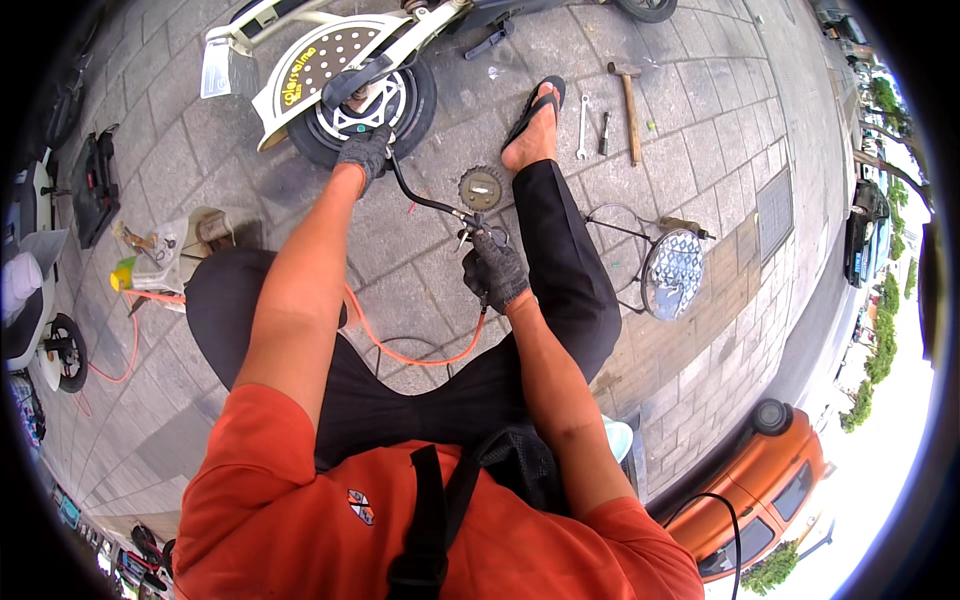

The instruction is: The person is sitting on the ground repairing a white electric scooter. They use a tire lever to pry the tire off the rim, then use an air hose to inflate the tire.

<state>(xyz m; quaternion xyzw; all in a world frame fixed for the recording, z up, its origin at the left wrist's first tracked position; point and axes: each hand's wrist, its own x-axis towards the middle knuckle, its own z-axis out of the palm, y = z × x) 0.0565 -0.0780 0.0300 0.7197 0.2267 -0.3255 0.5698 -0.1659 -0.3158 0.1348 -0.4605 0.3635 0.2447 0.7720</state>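
My left hand (365, 155), in a dark grey glove, is closed at the rim of a small scooter wheel (424, 105). Its fingers grip the end of a short black hose (420, 198), close to where the valve would be; the valve itself is hidden. That hose runs to a tyre inflator (476, 234), which my gloved right hand (497, 270) holds by its handle between my knees. From the inflator's lower end an orange air hose (400, 357) loops away to the left. The cream and brown cover (330, 62) of the scooter lies above the wheel.
A notched round metal part (480, 188) lies beside my foot. Further right are a wrench (583, 130), a short dark tool (604, 133) and a wooden-handled hammer (630, 115). A stool (672, 275) stands by my right knee. A dark case (95, 188) is at the left.
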